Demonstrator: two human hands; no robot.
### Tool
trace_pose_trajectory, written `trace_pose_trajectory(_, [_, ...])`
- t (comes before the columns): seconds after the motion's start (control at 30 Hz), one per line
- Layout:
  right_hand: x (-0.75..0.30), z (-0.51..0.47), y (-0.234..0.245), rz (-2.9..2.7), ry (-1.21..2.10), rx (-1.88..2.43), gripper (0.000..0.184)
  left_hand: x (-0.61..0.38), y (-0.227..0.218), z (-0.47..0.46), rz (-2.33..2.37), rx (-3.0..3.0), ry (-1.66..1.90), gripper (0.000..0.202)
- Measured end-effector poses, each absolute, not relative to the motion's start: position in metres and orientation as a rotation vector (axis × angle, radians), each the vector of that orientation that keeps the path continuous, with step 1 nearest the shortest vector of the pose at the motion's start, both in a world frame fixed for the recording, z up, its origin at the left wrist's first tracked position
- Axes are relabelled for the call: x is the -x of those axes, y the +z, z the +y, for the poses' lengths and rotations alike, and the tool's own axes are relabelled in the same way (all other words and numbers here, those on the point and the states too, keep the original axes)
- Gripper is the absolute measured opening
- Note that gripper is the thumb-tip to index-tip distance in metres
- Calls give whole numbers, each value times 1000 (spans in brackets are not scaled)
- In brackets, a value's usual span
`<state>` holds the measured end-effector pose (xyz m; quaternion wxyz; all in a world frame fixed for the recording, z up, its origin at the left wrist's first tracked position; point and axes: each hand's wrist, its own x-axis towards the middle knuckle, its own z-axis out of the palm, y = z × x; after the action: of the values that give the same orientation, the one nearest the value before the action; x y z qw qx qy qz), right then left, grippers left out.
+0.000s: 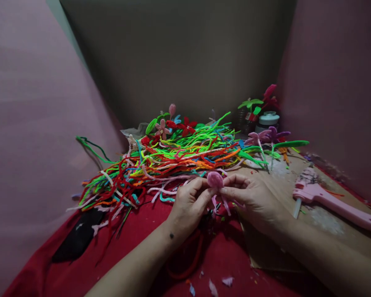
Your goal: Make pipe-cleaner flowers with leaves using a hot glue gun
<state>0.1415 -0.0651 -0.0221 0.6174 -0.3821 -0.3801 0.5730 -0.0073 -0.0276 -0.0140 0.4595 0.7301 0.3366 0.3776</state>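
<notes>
Both hands meet in the middle of the view around a small pink pipe-cleaner petal (215, 180), a rounded, fuzzy piece. My left hand (194, 199) pinches its lower edge between thumb and forefinger. From the other side, the thumb and forefinger of my right hand (250, 196) close on the same edge. Thin pink ends (225, 205) hang beneath the fingers. Just beyond the hands lies a big heap of pipe cleaners (185, 150) in green, red, orange, yellow, white and pink.
A pink glue gun (336, 204) lies on a cardboard sheet (266, 251) at right. Purple pipe-cleaner flowers (259, 137) and a jar with a pale blue lid (268, 119) are behind it. At left, a flat black object (78, 237) rests on red cloth (136, 247). Walls enclose three sides.
</notes>
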Motion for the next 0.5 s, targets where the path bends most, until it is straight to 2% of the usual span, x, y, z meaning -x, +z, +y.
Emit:
trace_pose_trajectory(0.1, [-142, -66, -25, -909, 1311, 910, 15, 8, -13, -30, 858, -1811, 936, 20])
trace_pose_trajectory(0.5, [-139, -67, -25, -796, 1438, 916, 18, 7, -11, -33, 914, -1762, 945, 19])
